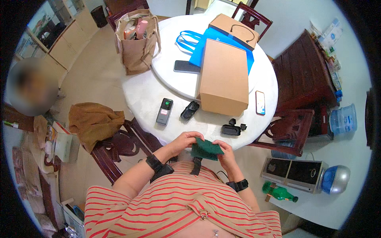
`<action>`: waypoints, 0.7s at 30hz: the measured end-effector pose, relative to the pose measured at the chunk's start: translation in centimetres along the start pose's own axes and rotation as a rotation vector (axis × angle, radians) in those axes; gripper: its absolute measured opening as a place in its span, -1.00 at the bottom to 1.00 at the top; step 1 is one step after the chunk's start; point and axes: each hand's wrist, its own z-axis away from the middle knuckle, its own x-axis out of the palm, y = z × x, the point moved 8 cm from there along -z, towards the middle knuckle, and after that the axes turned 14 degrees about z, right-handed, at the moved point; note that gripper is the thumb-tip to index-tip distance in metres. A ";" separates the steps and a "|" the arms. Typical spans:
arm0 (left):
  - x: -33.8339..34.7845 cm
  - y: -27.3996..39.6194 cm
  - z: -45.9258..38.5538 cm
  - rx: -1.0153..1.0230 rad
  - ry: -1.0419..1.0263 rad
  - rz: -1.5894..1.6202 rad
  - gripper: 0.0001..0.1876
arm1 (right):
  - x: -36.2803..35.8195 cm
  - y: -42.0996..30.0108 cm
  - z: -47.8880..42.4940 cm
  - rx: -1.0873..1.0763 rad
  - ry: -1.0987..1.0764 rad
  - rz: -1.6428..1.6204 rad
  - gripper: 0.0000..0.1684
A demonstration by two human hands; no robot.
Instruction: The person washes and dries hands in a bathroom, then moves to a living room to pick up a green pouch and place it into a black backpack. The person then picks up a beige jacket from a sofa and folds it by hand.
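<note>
Between my two hands, just above the table's near edge, is a small dark green cloth (207, 149). My left hand (190, 139) pinches its upper left corner, and my right hand (226, 151) grips its right side. On the white tabletop (143, 98) beyond my left hand lie a grey-and-black handheld device (164, 112) with a lit screen and a black strapped device (189, 110). Past my right hand sits another small black device (231, 129) with small black pieces beside it. Both of my wrists wear black straps.
A large cardboard box (223, 77) rests partly on a blue bag (198, 55), near a dark phone (186, 66). Further items are an orange-edged phone (260, 103), a second box (233, 29) and a tan tote bag (137, 56). Wooden chairs (291, 131) flank the table; a person (32, 86) is at left.
</note>
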 end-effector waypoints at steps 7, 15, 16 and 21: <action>1.5 0.5 0.7 -0.027 0.099 0.055 -0.64 | -1.6 -1.7 -0.5 -0.229 0.081 0.355 -0.80; 0.1 -2.0 -0.1 -0.083 0.103 -0.142 -0.56 | -2.2 -3.1 -1.3 -0.361 0.037 0.668 -0.72; -0.7 -2.9 -0.6 -0.060 0.109 -0.157 -0.56 | -2.6 -2.6 -1.7 -0.363 -0.011 0.676 -0.72; -1.7 -4.3 -0.7 0.090 0.177 -0.308 -0.63 | -2.8 -0.9 -2.2 -0.012 -0.236 0.387 -0.47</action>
